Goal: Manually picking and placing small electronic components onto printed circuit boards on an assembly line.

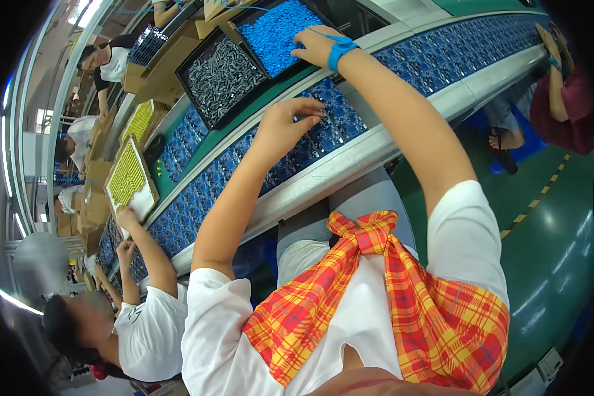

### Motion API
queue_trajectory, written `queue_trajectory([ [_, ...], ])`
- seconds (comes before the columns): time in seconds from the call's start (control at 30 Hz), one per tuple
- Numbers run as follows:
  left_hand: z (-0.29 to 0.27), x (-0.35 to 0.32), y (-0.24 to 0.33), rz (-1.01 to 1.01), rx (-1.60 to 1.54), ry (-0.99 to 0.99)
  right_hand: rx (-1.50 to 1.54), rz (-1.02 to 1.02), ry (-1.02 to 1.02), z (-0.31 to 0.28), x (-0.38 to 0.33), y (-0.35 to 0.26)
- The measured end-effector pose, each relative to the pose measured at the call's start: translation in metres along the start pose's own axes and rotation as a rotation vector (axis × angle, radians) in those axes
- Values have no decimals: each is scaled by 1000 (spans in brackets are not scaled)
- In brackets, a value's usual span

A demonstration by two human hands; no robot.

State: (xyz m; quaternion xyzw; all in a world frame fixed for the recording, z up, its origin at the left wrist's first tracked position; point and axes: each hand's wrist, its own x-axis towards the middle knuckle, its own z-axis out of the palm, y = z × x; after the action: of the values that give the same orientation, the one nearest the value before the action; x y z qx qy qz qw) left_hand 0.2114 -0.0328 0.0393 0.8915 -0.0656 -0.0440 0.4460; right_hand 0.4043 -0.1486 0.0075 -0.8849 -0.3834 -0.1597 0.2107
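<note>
Blue circuit boards are lying in a row on the conveyor surface, and the left hand is pinching 1 small part over them, fingertips pressed together. The right hand is reaching, fingers curled, into a tray of blue parts. A tray of grey parts is sitting just beside it.

Factory hall, seen from above. Green floor fills the right of the frame, crossed by a yellow-and-black striped line. A long bench with pale edges runs diagonally from lower left to upper right. Bright windows and strip lights at far left. Cardboard boxes stacked left of centre.
</note>
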Motion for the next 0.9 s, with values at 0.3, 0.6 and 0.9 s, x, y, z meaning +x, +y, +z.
queue_trajectory([
  [0.3,6,7,-1,410,467,32,299,145,77,4,1,0],
  [0.6,13,19,-11,539,506,52,606,149,184,24,8,17],
  [0.9,10,23,-13,501,472,12,437,139,419,0,-10,-4],
])
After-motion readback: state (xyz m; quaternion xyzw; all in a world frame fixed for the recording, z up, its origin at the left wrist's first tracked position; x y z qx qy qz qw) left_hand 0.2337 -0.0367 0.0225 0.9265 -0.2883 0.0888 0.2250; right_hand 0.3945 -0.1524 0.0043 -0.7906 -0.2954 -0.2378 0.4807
